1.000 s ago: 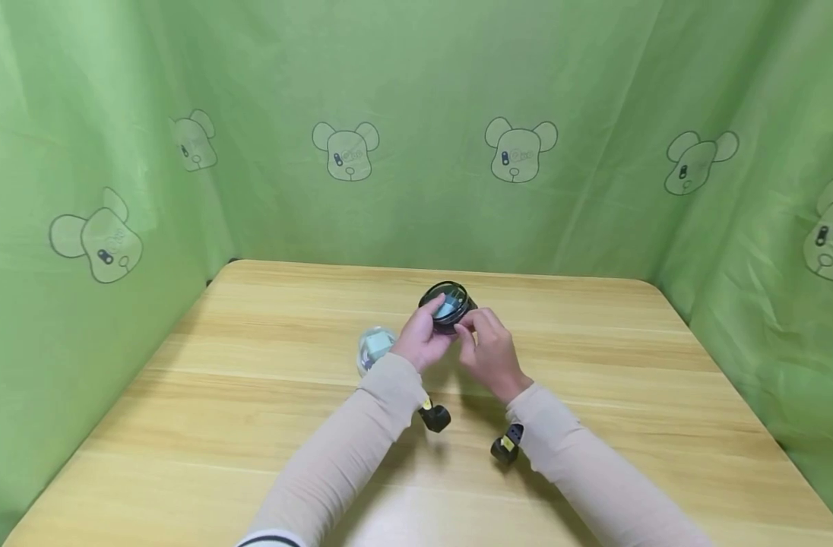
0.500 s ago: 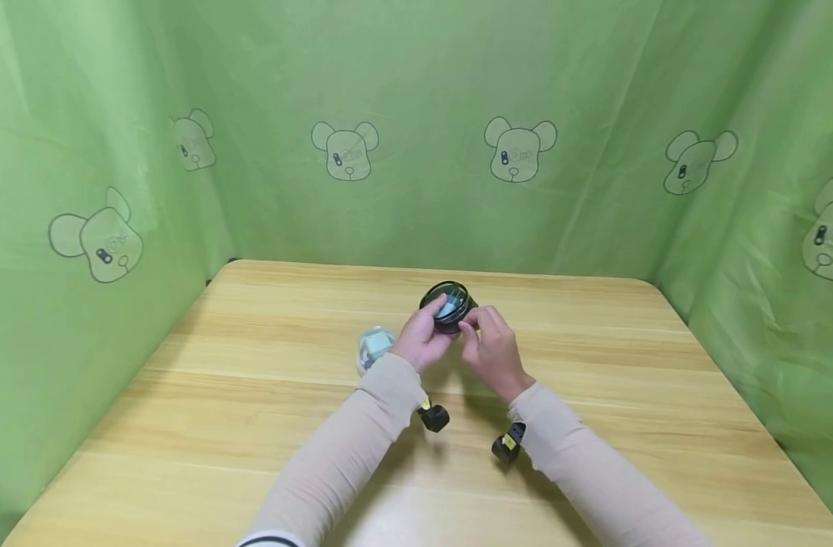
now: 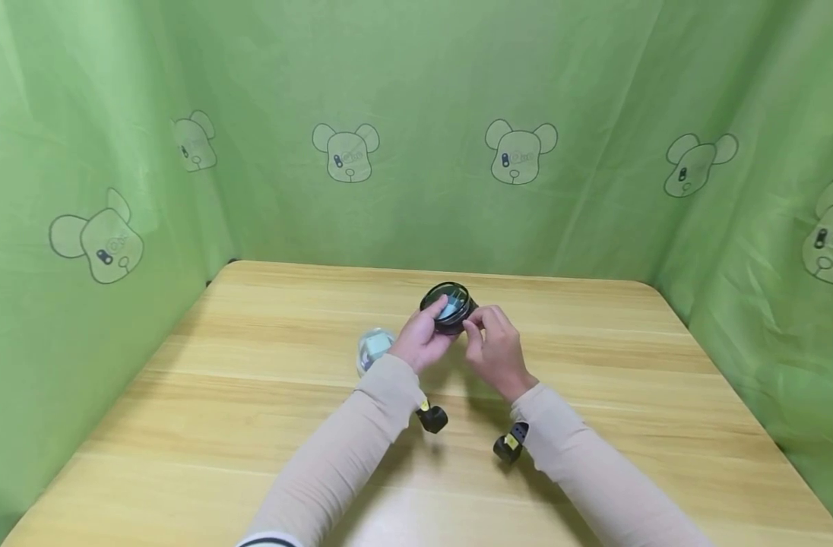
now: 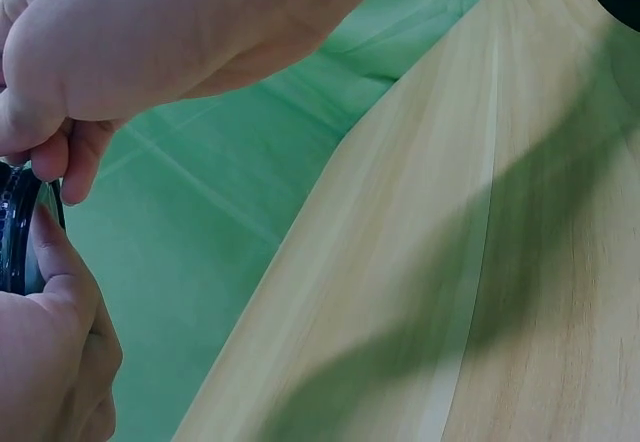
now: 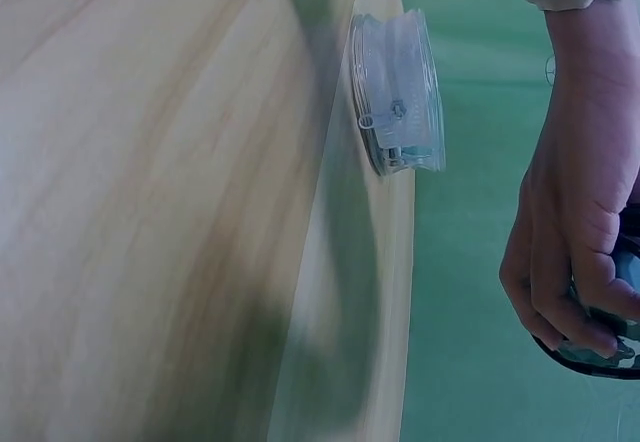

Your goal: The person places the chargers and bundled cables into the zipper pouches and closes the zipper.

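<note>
My left hand [image 3: 419,343] grips a round black zip case [image 3: 451,326] above the table, its thumb on the see-through top. A pale blue object [image 3: 451,307] shows inside the case. On the case's right edge, my right hand [image 3: 496,351] pinches with thumb and forefinger; whatever small part lies between the fingertips is hidden. The left wrist view catches only a sliver of the case's dark rim [image 4: 14,227], between both hands. Left of my left hand, a clear round zip pouch [image 3: 375,348] lies on the table, with a zip pull on its side [image 5: 378,120].
The wooden table [image 3: 252,425] has green curtains [image 3: 430,213] with bear-head prints behind it and on both sides. Black wrist cameras [image 3: 432,418] hang below the sleeves, close over the tabletop.
My right hand has shifted slightly right and down along the case's edge, its fingers still pinched. The left hand and the case have barely moved; the clear pouch stays put.
</note>
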`<control>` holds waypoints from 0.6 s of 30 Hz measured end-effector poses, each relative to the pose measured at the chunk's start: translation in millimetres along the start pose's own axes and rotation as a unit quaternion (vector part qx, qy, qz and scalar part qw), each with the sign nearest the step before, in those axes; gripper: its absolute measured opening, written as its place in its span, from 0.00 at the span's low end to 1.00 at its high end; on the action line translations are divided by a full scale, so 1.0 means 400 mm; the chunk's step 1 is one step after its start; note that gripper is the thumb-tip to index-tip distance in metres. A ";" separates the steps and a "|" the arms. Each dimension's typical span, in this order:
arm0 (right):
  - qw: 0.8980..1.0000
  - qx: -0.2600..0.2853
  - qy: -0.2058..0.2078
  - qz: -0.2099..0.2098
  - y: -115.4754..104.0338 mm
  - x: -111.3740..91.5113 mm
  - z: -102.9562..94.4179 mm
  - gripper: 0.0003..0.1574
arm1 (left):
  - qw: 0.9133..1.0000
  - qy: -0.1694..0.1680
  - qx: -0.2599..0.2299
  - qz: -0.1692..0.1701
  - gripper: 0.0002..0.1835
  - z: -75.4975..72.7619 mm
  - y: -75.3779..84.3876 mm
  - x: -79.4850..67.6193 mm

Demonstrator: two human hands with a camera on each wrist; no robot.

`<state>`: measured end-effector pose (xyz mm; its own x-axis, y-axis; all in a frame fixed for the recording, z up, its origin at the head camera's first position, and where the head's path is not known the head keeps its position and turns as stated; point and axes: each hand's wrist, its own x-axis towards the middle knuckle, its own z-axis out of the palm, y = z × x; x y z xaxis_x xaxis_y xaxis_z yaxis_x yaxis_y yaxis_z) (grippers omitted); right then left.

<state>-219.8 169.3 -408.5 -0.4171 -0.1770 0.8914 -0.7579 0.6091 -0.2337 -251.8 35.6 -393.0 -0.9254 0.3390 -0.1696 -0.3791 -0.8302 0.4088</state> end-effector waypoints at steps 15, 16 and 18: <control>1.000 0.004 0.016 0.021 0.011 0.004 -0.002 0.09 | 1.000 0.001 0.001 -0.003 0.29 0.000 0.001 0.001; 1.000 0.005 0.019 0.021 0.013 0.004 -0.002 0.09 | 1.000 -0.001 0.000 -0.004 0.29 -0.001 0.002 0.001; 1.000 0.007 0.021 0.020 0.016 0.005 0.000 0.09 | 1.000 0.000 -0.001 -0.008 0.29 -0.002 0.004 0.001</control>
<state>-225.4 172.8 -408.2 -0.4254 -0.1201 0.8970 -0.7482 0.6043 -0.2739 -252.7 34.1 -393.0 -0.9193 0.3520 -0.1761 -0.3935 -0.8257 0.4041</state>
